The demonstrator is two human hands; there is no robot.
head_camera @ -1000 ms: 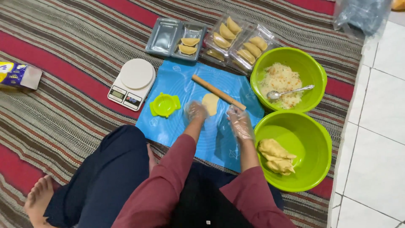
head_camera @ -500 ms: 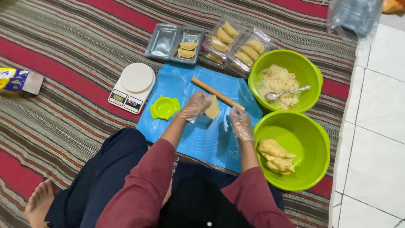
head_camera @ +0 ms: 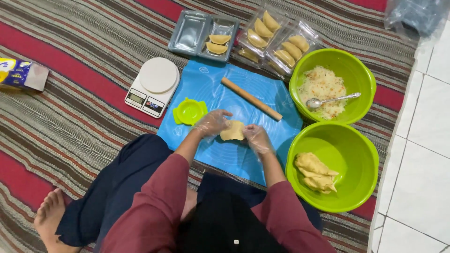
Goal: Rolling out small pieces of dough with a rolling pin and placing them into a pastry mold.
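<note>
Over the blue mat [head_camera: 262,93], between a wooden rolling pin [head_camera: 251,98] and the person's lap, the gloved left hand [head_camera: 212,122] and right hand [head_camera: 257,137] each pinch an edge of a flat dough round [head_camera: 233,131] with loosely curled fingers.

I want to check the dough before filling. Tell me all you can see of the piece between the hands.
The dough piece is pale yellow, flattened, roughly round and smooth. It lies over the blue mat, near its middle. The gloved left hand touches its left edge, and the gloved right hand its right edge. No filling shows on it.
</note>
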